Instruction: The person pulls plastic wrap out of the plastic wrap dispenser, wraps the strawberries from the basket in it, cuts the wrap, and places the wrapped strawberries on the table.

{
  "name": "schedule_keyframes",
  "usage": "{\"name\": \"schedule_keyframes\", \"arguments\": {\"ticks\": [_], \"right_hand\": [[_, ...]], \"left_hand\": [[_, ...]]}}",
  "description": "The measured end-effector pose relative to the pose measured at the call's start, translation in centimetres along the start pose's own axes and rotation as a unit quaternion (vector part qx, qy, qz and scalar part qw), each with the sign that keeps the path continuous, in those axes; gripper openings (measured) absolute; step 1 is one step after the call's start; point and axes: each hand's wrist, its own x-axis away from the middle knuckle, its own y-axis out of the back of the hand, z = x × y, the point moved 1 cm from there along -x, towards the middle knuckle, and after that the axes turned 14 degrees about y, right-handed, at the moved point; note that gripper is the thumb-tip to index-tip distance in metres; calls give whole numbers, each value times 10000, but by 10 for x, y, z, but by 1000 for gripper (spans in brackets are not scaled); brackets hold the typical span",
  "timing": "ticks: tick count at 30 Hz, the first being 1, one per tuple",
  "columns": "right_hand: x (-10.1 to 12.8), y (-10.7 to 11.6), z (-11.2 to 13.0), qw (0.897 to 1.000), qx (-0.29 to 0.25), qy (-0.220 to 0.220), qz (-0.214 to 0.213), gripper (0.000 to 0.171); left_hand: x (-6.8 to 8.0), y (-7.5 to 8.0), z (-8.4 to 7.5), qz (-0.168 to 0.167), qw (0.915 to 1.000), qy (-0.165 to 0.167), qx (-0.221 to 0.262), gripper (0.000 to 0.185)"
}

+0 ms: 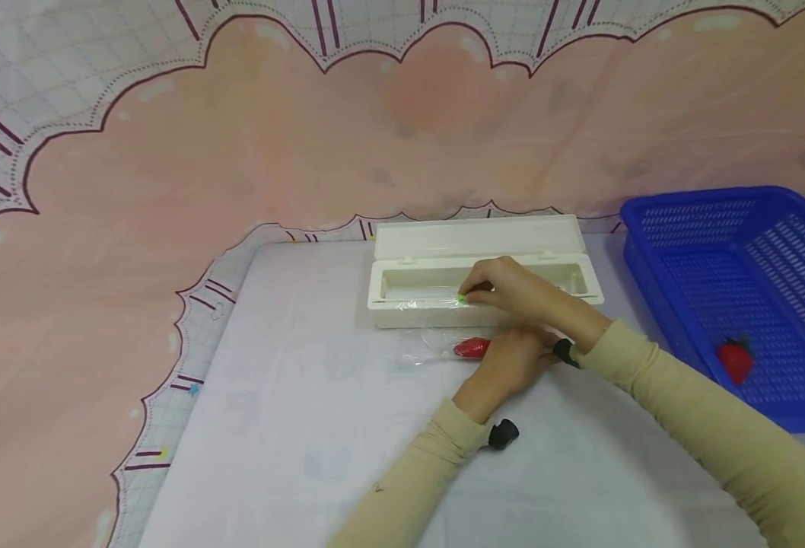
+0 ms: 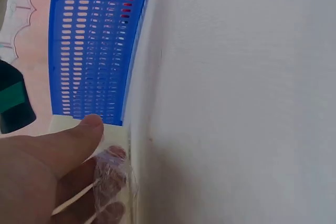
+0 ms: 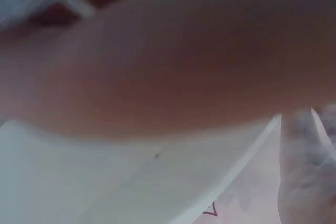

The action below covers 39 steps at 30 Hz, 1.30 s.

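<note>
Over the front edge of an open white lidded case [image 1: 485, 316], my right hand [image 1: 508, 285] pinches a small bright green item [image 1: 461, 299] with clear plastic film [image 1: 423, 301] trailing left. Just in front of the case, my left hand [image 1: 517, 356] lies over a clear plastic bag [image 1: 419, 348] with a tapered red thing [image 1: 472, 348] inside; the hand hides its right part. In the left wrist view, fingers [image 2: 115, 153] curl at crinkled clear plastic, the thumb above. A blurred forearm or hand fills most of the right wrist view.
A blue mesh basket [image 1: 690, 304] stands at the right with a strawberry [image 1: 736, 359] in it. The case's lid [image 1: 478, 237] is folded back toward the patterned cloth backdrop [image 1: 375, 137]. White cloth covers the table [image 1: 293, 426]. Black wrist mounts [image 1: 503, 434] sit on both sleeves.
</note>
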Motion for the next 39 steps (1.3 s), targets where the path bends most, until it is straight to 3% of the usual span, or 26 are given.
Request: {"name": "schedule_keyframes", "arguments": {"ticks": [6,10,15,20,25,28,31,37,39], "right_hand": [[3,3,-2,9999,115,4,125,12],[3,5,-1,9999,116,29,119,12],[2,9,1,9998,142,32,165,12],[3,9,1,9995,86,20,289,12],[3,9,1,9996,29,70,274,12],[2,8,1,9996,12,126,249,12],[2,8,0,9996,-5,138,246,12],[3,9,0,9997,43,91,213,12],[3,8,0,9997,50,99,212,12]], "left_hand": [[11,12,-1,-271,9968,-453,-606,9],[19,20,0,-355,9933,-883,-660,9],[30,22,4,89,9904,-1262,-563,20],[40,24,9,315,9850,-1565,-659,15],[50,35,22,446,9808,-1898,-51,14],[59,44,37,672,9806,-1788,437,14],[67,50,57,643,9841,-1441,813,15],[73,58,82,-348,9850,-1090,1288,10],[70,56,84,-484,9841,-1086,1321,13]]}}
